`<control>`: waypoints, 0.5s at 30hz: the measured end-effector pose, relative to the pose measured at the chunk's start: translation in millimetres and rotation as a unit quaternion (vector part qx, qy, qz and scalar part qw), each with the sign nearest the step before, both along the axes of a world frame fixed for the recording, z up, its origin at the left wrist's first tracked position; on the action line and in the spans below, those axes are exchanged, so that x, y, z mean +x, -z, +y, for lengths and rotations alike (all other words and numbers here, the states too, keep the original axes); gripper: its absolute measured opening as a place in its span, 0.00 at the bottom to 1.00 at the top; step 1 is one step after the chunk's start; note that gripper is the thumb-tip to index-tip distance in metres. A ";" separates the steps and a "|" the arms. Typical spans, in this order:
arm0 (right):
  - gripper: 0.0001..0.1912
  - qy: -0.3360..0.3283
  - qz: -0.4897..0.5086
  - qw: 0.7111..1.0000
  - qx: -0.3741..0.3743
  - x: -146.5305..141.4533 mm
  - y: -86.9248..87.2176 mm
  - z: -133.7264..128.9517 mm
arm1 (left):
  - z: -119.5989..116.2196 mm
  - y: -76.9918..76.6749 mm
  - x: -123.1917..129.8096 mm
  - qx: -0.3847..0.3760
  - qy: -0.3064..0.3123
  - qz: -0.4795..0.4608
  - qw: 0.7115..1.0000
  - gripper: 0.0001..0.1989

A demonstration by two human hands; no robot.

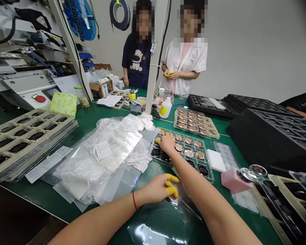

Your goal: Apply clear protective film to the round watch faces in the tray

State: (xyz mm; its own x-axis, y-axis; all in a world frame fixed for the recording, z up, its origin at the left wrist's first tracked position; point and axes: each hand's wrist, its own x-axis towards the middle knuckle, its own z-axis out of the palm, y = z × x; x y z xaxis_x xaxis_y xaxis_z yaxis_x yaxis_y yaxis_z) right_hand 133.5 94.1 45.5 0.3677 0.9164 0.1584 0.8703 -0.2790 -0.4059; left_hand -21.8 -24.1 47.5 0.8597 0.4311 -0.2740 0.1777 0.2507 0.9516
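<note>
My right hand point(167, 143), its fingertips in yellow finger cots, presses down at the near-left part of a black plastic tray point(208, 173) holding copper-coloured discs point(189, 153). Several pockets in that tray show dark round pieces point(156, 152). My fingers hide the tray's far-left corner. My left hand point(155, 189), with a red string at the wrist and yellow finger cots, lies curled on a clear plastic film point(153, 231). Whether either hand grips anything cannot be seen.
Clear plastic bags with paper labels point(97, 160) lie left of my hands. A beige tray of copper discs point(196, 122) sits beyond. A white sponge point(215, 160), a pink dispenser bottle point(237, 180) and black stacked trays point(270, 136) stand right. Two people point(183, 58) stand across the green-matted bench point(91, 117).
</note>
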 end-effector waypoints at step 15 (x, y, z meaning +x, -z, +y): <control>0.07 -0.213 0.210 0.949 0.104 -9.7 -43.4 -155.6 | 13.5 -17.2 -5.7 -0.060 -0.060 -0.150 0.985 0.30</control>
